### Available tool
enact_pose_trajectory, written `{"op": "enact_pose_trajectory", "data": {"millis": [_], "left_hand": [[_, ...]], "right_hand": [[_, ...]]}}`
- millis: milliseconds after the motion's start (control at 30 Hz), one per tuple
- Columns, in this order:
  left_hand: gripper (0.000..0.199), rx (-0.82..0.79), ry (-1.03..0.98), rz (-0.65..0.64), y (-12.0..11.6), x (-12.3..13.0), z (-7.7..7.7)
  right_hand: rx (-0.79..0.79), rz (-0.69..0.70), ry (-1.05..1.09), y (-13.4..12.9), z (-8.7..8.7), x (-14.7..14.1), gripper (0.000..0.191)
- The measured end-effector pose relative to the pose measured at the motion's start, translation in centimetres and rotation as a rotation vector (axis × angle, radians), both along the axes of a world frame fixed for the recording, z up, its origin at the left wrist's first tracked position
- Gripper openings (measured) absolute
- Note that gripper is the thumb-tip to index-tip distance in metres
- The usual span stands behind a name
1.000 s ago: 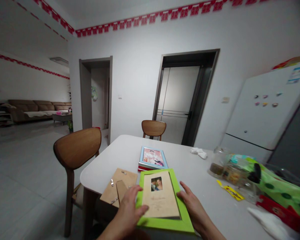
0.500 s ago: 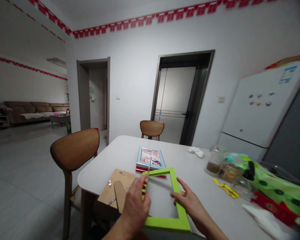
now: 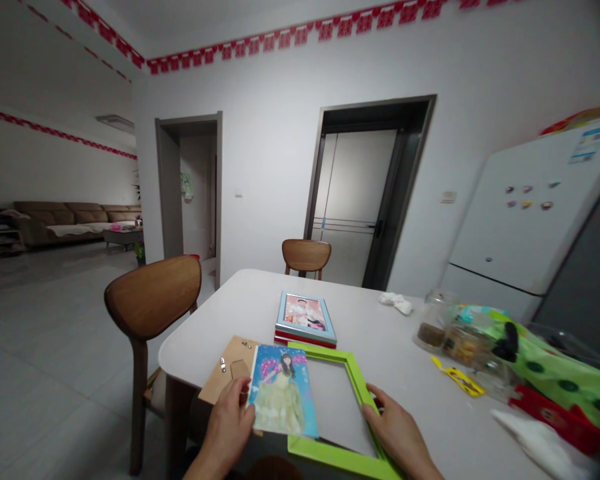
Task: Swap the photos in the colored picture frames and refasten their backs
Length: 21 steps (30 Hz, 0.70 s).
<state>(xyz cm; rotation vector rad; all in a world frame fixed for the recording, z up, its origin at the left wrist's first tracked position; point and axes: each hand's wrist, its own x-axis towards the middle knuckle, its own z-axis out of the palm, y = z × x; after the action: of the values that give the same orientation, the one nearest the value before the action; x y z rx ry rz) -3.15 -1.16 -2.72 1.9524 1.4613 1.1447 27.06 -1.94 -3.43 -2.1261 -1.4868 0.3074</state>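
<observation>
My left hand (image 3: 229, 415) pinches the left edge of a photo (image 3: 284, 393), which shows a figure in a pale yellow dress on a blue background. The photo overlaps the left side of a lime green picture frame (image 3: 356, 373), whose opening has nothing in it but the view of the table. Around the frame's right side, my right hand (image 3: 397, 427) is closed. Beneath and left of the photo lies a brown backing board (image 3: 225, 373) with metal clips. Beyond the frame, a light blue picture frame (image 3: 305, 319) with a photo rests on a red one (image 3: 283, 339).
The white table (image 3: 230, 313) has a crumpled tissue (image 3: 396, 303), glass jars (image 3: 433, 323), a yellow packet (image 3: 457, 378) and a green bag (image 3: 555, 373) along its right side. Wooden chairs stand at the left (image 3: 155, 297) and far side (image 3: 306, 255).
The photo has turned from edge-on to face up and moved left with my left hand. My right hand still grips the green frame, which has tilted and shifted slightly right.
</observation>
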Motion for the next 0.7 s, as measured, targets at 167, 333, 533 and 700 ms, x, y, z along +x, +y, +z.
{"op": "enact_pose_trajectory", "data": {"millis": [167,333,533,700], "left_hand": [[0.036,0.156,0.15,-0.07,-0.6,1.2,-0.9],[0.041,0.256,0.294,-0.192,-1.4,2.1,-2.0],[0.05,0.196,0.478,-0.187,-1.4,2.8,-1.6],[0.055,0.136,0.577,-0.158,-0.4,3.9,-2.1]], "right_hand": [[-0.022,0.015,-0.016,0.0,0.0,0.1,0.052],[0.0,0.031,-0.083,-0.1,-0.2,-0.2,0.05],[0.008,0.04,-0.114,-0.2,-0.3,0.0,0.047],[0.011,0.052,-0.092,-0.3,-0.2,0.2,0.046]]}}
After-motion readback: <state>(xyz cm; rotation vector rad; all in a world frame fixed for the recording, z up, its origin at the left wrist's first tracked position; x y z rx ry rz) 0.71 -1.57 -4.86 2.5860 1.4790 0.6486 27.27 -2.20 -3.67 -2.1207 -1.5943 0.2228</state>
